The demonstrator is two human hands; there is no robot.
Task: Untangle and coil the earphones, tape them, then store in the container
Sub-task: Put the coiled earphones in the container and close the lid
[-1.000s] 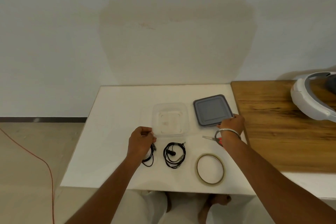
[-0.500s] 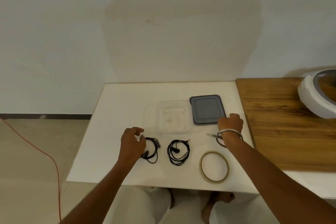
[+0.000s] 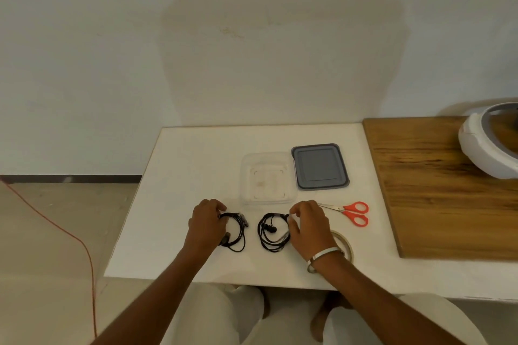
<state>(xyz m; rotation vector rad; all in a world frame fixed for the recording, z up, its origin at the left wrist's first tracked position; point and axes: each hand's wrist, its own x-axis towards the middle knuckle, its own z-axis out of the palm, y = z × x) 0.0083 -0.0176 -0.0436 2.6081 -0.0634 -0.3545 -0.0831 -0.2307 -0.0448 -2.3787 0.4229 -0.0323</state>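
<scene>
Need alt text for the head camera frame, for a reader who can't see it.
A person's left hand and right hand each reach onto a black earphone bundle, the left bundle and the right bundle, on a white table. Behind lie an empty clear container and its grey lid; red-handled scissors and a tape roll lie right.

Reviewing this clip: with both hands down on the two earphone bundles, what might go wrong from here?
1. The right hand and wrist lie over the tape roll, so lifting may drag it toward the table's near edge.
2. The scissors lie close beside that hand and could get knocked.
3. The left earphones and right earphones lie near each other; loose loops might snag together.
</scene>
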